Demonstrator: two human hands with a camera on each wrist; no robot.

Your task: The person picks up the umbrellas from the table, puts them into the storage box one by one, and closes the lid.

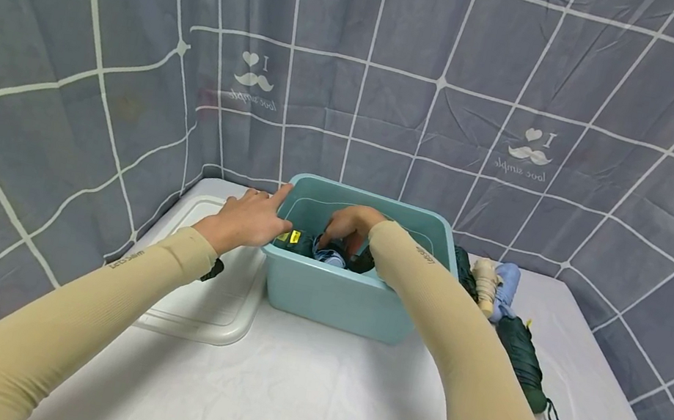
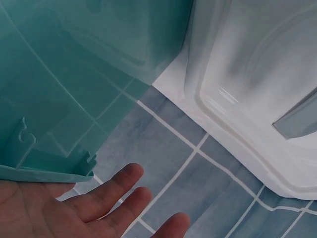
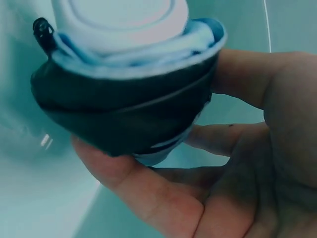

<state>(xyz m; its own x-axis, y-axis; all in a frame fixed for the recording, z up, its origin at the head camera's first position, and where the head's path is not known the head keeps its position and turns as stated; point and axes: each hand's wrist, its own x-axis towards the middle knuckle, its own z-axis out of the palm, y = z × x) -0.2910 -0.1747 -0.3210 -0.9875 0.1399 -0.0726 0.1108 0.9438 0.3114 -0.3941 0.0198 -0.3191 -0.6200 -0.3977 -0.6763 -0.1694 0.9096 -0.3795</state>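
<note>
Inside the teal plastic bin, my right hand grips a folded umbrella. Its fabric is dark outside and light blue inside, and a round white end faces the right wrist camera. Thumb and fingers of the right hand curl round the fabric. My left hand rests against the bin's left rim, fingers stretched out, holding nothing; the left wrist view shows those fingers spread just outside the rim. A dark bundle with a yellow label lies in the bin beside the umbrella.
A white lid lies flat left of the bin. To the right are a dark green folded umbrella with a wrist loop, a blue one, a beige one and another dark one. A grey checked curtain hangs behind.
</note>
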